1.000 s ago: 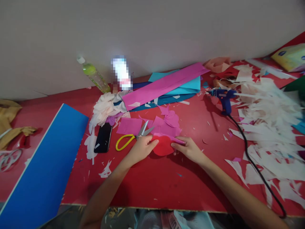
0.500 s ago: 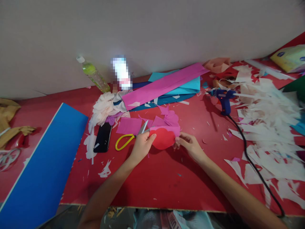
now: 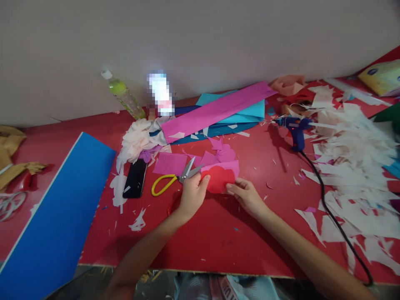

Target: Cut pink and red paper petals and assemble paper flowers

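My left hand pinches the left side of a red scalloped paper shape, thumb on top. Behind it, and gripped along with it, is a pink paper piece whose upper edge sticks out. My right hand closes thumb and fingers on the right side of the same papers. Scissors with a yellow handle lie spread on the table, partly hidden by my left hand. Beyond the hands lie a pink paper square and pink petal-shaped cutouts.
A blue glue gun with a black cord stands right, beside heaped white paper scraps. Left are a black phone and a blue board. A bottle, a lit phone and folded pink paper are at the wall.
Both hands have shifted slightly right with the red and pink papers. More of the scissors, including the pivot, now shows beside my left hand.
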`<state>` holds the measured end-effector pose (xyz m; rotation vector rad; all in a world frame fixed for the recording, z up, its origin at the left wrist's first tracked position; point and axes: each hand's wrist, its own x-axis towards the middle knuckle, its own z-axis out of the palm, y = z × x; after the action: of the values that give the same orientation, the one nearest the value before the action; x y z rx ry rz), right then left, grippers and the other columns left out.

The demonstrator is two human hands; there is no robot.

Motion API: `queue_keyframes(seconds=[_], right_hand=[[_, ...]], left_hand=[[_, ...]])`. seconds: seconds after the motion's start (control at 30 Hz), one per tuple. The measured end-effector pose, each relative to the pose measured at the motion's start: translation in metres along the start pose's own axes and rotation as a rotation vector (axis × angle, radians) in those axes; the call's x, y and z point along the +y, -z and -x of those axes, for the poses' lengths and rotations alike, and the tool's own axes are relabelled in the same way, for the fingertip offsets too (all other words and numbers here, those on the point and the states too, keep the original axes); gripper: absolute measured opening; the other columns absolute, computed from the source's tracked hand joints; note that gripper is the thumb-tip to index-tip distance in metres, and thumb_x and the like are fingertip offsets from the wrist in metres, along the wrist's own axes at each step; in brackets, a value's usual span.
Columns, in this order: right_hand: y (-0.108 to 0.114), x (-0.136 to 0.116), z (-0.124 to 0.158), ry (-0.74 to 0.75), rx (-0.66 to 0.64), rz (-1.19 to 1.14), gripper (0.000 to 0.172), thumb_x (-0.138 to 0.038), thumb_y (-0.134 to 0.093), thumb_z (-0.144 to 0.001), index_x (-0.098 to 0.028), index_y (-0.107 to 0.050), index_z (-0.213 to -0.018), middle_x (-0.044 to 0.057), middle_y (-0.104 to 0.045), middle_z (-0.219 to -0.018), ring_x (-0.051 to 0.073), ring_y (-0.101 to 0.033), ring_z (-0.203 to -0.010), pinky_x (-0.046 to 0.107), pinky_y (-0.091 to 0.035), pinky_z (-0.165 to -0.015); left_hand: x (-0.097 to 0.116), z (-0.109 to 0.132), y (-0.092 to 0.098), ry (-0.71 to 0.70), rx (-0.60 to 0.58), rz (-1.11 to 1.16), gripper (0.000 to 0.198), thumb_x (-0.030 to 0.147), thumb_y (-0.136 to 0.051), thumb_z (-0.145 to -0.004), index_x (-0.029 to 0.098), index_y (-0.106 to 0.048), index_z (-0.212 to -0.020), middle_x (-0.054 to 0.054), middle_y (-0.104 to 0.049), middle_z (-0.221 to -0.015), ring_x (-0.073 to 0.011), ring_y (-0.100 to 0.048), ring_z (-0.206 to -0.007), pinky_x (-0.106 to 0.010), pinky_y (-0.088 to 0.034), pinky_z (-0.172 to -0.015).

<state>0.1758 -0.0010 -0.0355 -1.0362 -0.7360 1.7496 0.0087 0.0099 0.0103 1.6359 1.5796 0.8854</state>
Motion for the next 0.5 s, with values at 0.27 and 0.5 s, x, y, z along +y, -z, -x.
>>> queue_keyframes(seconds=[0.27,0.5], right_hand=[[0.001,-0.004,0.000,0.050,0.103,0.087,0.023,-0.037,-0.074,-0.064,-0.016,-0.066,-0.067,-0.001,-0.061,-0.063,0.010,-0.056,-0.057,0.024,-0.050,-0.059],[0.008,-0.009,-0.001,0.103,0.169,0.321,0.028,-0.042,-0.069,-0.068,-0.017,-0.058,-0.061,0.000,-0.060,-0.055,0.013,-0.057,-0.052,0.026,-0.047,-0.054]], left_hand=[[0.005,0.002,-0.001,0.070,-0.073,0.126,0.040,0.043,-0.044,-0.082,0.021,-0.023,-0.056,0.007,-0.021,-0.054,-0.0079,-0.022,-0.051,-0.024,-0.019,-0.048],[0.004,-0.004,0.007,0.134,-0.199,0.229,0.038,0.043,-0.046,-0.080,0.020,-0.025,-0.058,0.006,-0.021,-0.056,-0.0070,-0.023,-0.051,-0.022,-0.021,-0.048]])
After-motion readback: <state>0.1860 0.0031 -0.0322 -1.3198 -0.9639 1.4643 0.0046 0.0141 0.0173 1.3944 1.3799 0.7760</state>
